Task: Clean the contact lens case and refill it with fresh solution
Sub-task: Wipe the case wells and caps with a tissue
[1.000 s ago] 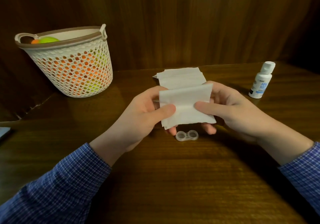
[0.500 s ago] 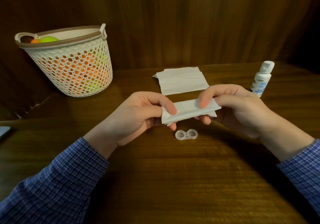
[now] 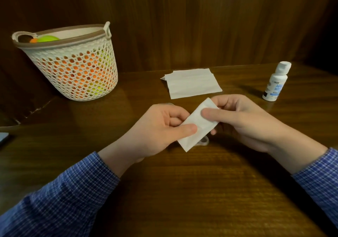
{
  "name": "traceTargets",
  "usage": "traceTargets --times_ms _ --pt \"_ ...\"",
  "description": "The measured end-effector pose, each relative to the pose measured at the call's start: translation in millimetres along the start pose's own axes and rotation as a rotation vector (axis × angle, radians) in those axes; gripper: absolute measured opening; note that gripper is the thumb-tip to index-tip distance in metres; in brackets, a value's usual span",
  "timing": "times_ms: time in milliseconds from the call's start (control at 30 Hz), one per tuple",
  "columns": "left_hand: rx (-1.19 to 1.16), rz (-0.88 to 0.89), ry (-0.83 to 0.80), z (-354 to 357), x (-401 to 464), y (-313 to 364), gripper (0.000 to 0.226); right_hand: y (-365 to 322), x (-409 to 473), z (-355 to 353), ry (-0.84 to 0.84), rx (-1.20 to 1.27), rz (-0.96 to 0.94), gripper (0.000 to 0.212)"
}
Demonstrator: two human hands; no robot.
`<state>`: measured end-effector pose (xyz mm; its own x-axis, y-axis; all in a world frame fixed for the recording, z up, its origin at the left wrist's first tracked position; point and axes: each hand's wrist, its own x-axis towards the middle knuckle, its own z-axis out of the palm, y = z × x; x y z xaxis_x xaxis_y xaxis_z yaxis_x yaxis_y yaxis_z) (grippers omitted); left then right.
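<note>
Folding a tissue (image 3: 198, 125) small, left hand (image 3: 161, 130) and right hand (image 3: 237, 119) each keep a pinching grip on it; next, probably, wiping the contact lens case (image 3: 203, 141) beneath.

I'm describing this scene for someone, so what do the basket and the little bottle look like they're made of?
Basket: looks like moulded plastic, cream with a brown rim, matte, judging by its regular holes. Bottle: probably white opaque plastic, slightly glossy, with a printed label.
</note>
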<state>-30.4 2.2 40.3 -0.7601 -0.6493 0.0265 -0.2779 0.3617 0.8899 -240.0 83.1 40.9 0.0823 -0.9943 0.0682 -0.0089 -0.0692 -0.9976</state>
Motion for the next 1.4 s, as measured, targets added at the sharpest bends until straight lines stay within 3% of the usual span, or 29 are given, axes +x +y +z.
traceTargets --times_ms 233,367,467,500,567,633,700,900,1133,1400 --pt "-0.196 -0.148 0.035 19.3 1.9 -2.4 0.019 6.2 2.1 10.2 0.197 0.2 0.028 0.016" --pt "-0.252 -0.127 0.086 27.6 1.7 -3.1 0.022 2.0 -0.1 9.2 0.186 0.199 0.001 0.015" --pt "0.007 0.111 0.192 27.8 -1.9 -8.6 0.02 -6.2 -0.5 1.8 0.296 0.105 -0.132 0.02" --pt "0.157 0.174 0.229 26.5 -2.8 -11.1 0.018 -9.1 -1.5 -2.9 0.386 -0.026 -0.239 0.01" --pt "0.417 0.175 0.228 23.0 -2.1 -19.5 0.05 -12.1 -5.5 -15.9 0.495 -0.501 -0.49 0.011" --pt "0.523 0.07 0.156 21.4 1.5 -25.5 0.072 -7.2 -8.0 -24.6 0.374 -0.846 -0.579 0.008" --pt "0.563 0.009 0.077 23.0 4.4 -29.1 0.072 2.2 -8.3 -26.2 0.224 -0.991 -0.509 0.013" --pt "0.516 0.044 0.07 25.1 8.5 -32.7 0.026 19.8 -5.6 -17.5 -0.081 -0.994 -0.287 0.019" --pt "0.376 0.091 0.082 24.3 8.1 -34.7 0.011 16.9 -5.4 -13.8 -0.198 -0.987 -0.238 0.02" --pt "0.269 0.12 0.034 17.1 5.9 -35.2 0.013 20.5 -6.9 -6.8 -0.227 -1.114 -0.294 0.021"
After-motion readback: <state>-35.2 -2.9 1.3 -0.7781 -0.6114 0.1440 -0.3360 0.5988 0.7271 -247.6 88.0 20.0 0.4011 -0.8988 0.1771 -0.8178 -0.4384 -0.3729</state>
